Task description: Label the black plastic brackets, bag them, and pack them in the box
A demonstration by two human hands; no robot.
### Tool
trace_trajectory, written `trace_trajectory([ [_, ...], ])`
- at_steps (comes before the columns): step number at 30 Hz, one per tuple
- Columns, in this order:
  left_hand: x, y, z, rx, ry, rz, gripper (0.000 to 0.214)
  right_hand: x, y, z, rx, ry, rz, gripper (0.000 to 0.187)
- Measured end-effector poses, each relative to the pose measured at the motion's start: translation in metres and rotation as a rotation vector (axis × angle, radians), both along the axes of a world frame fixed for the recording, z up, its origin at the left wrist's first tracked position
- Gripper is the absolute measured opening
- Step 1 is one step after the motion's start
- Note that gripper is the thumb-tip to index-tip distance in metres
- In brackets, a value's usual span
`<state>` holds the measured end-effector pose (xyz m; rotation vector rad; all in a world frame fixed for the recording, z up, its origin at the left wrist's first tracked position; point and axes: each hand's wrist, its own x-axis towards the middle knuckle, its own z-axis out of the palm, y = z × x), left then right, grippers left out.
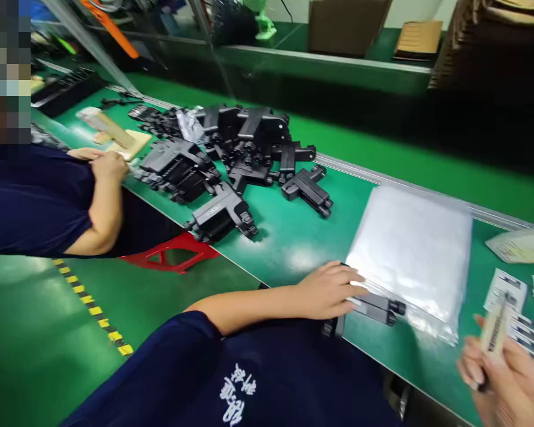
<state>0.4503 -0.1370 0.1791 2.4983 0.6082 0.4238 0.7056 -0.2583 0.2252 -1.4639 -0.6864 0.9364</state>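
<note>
My left hand [327, 293] rests over a black plastic part [376, 308] at the near edge of the green bench, its fingers wrapped across it. The part's knobbed end sticks out to the right; the rest is partly under my hand. At the lower right, my right hand [509, 376] is closed round a slim beige tool [495, 329] with dark lettering and a dark tip, slightly blurred. Printed labels [509, 290] lie behind it. Between my hands, farther back, is a stack of clear plastic bags [413, 243].
A heap of similar black parts [249, 136] spreads over the bench [293, 243] at mid-left. A co-worker's hands [104, 163] are beside a beige stand [136, 142]. A red stool [173, 252] stands below. Cardboard [347, 26] sits on the back shelf.
</note>
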Motion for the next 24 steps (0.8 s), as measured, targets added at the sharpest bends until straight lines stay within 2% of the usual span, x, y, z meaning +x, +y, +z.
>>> trace_trajectory([
  [2, -0.001, 0.000, -0.001, -0.027, -0.039, 0.016, 0.035, -0.012, -0.007, 0.004, -0.050, -0.005, -0.066, 0.028],
  [5, -0.004, -0.001, -0.004, -0.060, -0.097, 0.028, 0.033, -0.031, -0.006, 0.006, -0.007, 0.042, -0.060, 0.041],
  [8, -0.005, -0.003, -0.006, -0.095, -0.109, 0.042, 0.032, -0.039, -0.008, 0.006, 0.063, 0.079, 0.011, 0.028],
  [11, -0.005, -0.004, -0.005, -0.131, -0.079, 0.038, 0.033, -0.039, -0.020, 0.004, 0.083, 0.087, 0.106, 0.025],
  [15, -0.005, -0.006, -0.004, -0.170, -0.030, 0.051, 0.034, -0.038, -0.036, -0.006, 0.046, -0.047, 0.259, 0.024],
  [18, -0.004, -0.007, -0.003, -0.178, -0.030, 0.058, 0.033, -0.041, -0.039, -0.011, 0.038, -0.092, 0.337, 0.025],
  [20, -0.004, -0.007, -0.004, -0.182, -0.032, 0.057, 0.033, -0.046, -0.035, -0.009, 0.059, -0.175, 0.335, 0.027],
  [24, -0.004, -0.007, -0.004, -0.194, -0.023, 0.056, 0.033, -0.057, -0.024, -0.001, 0.180, -0.564, 0.283, 0.017],
])
